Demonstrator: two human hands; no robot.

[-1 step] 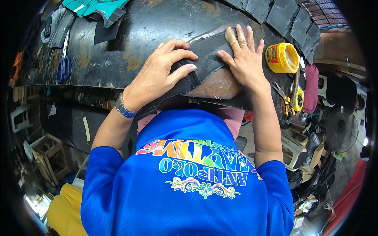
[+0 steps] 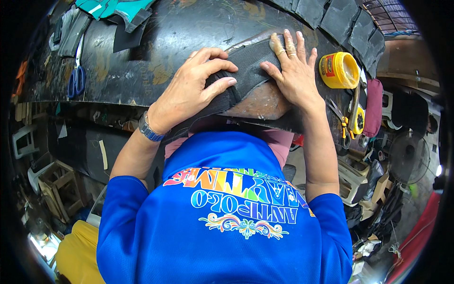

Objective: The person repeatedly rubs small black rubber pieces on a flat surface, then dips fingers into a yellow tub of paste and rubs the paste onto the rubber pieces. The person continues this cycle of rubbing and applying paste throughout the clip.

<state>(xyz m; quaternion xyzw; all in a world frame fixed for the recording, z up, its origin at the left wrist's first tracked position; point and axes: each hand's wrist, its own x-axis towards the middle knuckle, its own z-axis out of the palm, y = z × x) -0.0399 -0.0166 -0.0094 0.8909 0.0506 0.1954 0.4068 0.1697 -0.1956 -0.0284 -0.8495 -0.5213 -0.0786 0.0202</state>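
Observation:
A black fabric piece (image 2: pixel 246 64) lies curved over a worn brown board (image 2: pixel 257 102) at the near edge of the dark worktable (image 2: pixel 156 52). My left hand (image 2: pixel 191 92) grips the piece's left part, fingers curled over its top and thumb along the near edge. My right hand (image 2: pixel 293 71) lies flat on the right end of the piece, fingers spread and pointing away, thumb touching the fabric. A metal watch band (image 2: pixel 149 128) is on my left wrist.
A yellow jar (image 2: pixel 338 70) stands just right of my right hand. Yellow-handled tools (image 2: pixel 354 118) and a maroon cloth (image 2: pixel 373 106) lie beyond it. Blue-handled scissors (image 2: pixel 75 78) rest at the table's left. Black cut pieces (image 2: pixel 340 19) line the far right edge.

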